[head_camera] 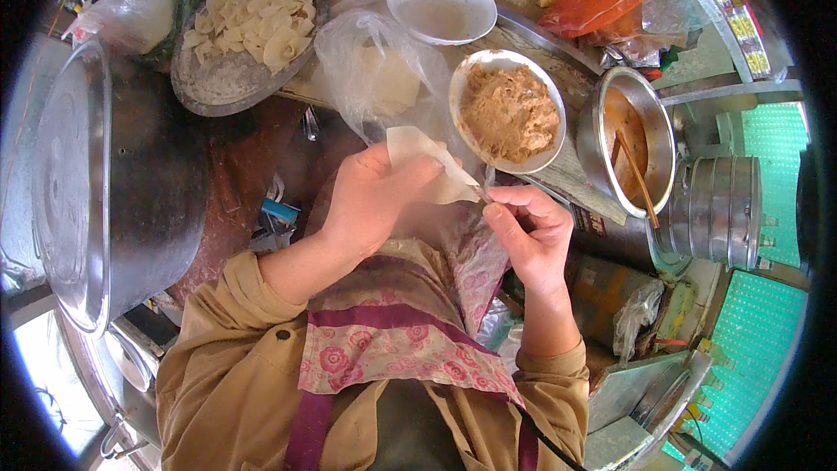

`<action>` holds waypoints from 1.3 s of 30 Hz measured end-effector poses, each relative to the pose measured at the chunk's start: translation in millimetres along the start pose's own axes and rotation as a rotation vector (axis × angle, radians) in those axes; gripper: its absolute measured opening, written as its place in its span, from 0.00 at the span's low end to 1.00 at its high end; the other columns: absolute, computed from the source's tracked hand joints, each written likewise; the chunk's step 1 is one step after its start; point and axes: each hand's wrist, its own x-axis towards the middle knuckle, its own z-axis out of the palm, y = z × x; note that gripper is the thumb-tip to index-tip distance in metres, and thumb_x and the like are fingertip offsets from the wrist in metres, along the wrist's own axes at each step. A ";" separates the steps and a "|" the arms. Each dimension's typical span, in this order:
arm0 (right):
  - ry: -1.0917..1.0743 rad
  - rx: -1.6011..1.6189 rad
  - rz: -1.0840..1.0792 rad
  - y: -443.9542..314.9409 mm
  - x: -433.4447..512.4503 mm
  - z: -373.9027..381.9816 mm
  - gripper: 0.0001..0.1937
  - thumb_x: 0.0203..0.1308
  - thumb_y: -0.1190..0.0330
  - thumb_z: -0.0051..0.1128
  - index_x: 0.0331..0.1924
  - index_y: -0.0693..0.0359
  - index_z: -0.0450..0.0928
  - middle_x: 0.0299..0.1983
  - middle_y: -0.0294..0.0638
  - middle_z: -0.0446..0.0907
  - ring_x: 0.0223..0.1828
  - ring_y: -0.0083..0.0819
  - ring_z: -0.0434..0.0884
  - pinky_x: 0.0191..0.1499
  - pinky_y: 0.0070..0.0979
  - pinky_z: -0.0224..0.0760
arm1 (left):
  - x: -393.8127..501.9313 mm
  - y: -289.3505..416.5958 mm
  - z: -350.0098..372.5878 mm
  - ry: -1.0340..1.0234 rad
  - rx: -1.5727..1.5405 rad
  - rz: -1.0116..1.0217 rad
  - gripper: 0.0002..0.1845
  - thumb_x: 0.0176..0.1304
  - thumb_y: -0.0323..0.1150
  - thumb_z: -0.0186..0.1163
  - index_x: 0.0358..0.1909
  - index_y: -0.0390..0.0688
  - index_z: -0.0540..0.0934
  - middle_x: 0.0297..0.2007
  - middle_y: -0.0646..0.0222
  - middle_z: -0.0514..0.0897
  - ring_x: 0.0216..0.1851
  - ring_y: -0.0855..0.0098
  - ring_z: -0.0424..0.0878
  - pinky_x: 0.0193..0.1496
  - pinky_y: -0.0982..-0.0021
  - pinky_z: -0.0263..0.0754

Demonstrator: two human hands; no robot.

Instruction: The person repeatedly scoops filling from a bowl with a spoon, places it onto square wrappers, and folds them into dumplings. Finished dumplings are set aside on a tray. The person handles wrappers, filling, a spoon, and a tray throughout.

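Observation:
A thin, pale dough wrapper lies across my left hand, partly folded over and held by the fingers. My right hand pinches a small thin stick between thumb and forefinger, its tip at the wrapper's right edge. How much filling the wrapper holds is hidden. Just beyond my right hand, a white bowl is heaped with brownish minced filling. A clear plastic bag with a stack of wrappers inside sits beyond my left hand.
At upper left, a round metal tray carries many folded dumplings. A large lidded steel pot stands at left. Another white bowl is at the back. Chopsticks rest in a steel basin of reddish-brown sauce at right.

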 end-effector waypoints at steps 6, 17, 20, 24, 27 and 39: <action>0.049 -0.016 0.004 -4.3 4.6 1.9 0.09 0.64 0.81 0.66 0.47 0.66 0.86 0.41 0.34 0.87 0.42 0.18 0.83 0.47 0.18 0.77 | -6.1 3.5 6.0 -0.126 -0.161 0.038 0.17 0.74 0.26 0.58 0.62 0.31 0.77 0.55 0.60 0.84 0.57 0.66 0.83 0.63 0.64 0.77; 0.024 -0.493 -0.002 -47.0 64.1 -37.8 0.06 0.63 0.77 0.68 0.43 0.66 0.88 0.38 0.37 0.89 0.40 0.19 0.84 0.44 0.21 0.78 | 13.0 24.7 -17.8 -0.025 -0.158 0.282 0.18 0.82 0.29 0.46 0.67 0.33 0.69 0.60 0.50 0.80 0.62 0.51 0.80 0.70 0.49 0.71; 0.107 -0.771 -0.253 -53.1 112.3 -32.6 0.07 0.64 0.73 0.65 0.43 0.67 0.86 0.32 0.46 0.87 0.33 0.29 0.86 0.40 0.25 0.78 | 11.3 25.3 -23.5 -0.005 -0.134 0.188 0.17 0.82 0.30 0.45 0.66 0.34 0.69 0.58 0.48 0.82 0.60 0.50 0.81 0.65 0.47 0.76; 0.050 -0.947 -0.475 -43.2 181.2 -16.8 0.08 0.66 0.73 0.61 0.45 0.66 0.85 0.31 0.48 0.86 0.32 0.32 0.86 0.39 0.28 0.78 | 5.6 25.4 -24.1 -0.034 -0.023 0.139 0.15 0.81 0.31 0.48 0.61 0.33 0.73 0.52 0.49 0.85 0.51 0.51 0.86 0.57 0.51 0.82; 0.069 -1.193 -0.425 -33.2 214.3 -1.9 0.09 0.65 0.70 0.60 0.45 0.64 0.86 0.35 0.53 0.86 0.37 0.46 0.88 0.42 0.36 0.79 | 3.1 31.3 -19.7 -0.033 -0.051 0.070 0.15 0.80 0.31 0.51 0.57 0.30 0.78 0.51 0.54 0.87 0.48 0.61 0.88 0.54 0.62 0.82; -0.163 -0.413 -0.237 -75.3 119.7 -3.8 0.04 0.66 0.76 0.64 0.41 0.68 0.86 0.30 0.30 0.82 0.30 0.12 0.75 0.34 0.14 0.69 | 9.6 33.7 -20.0 -0.004 0.013 0.097 0.17 0.80 0.34 0.52 0.60 0.30 0.77 0.48 0.53 0.87 0.43 0.60 0.89 0.45 0.62 0.87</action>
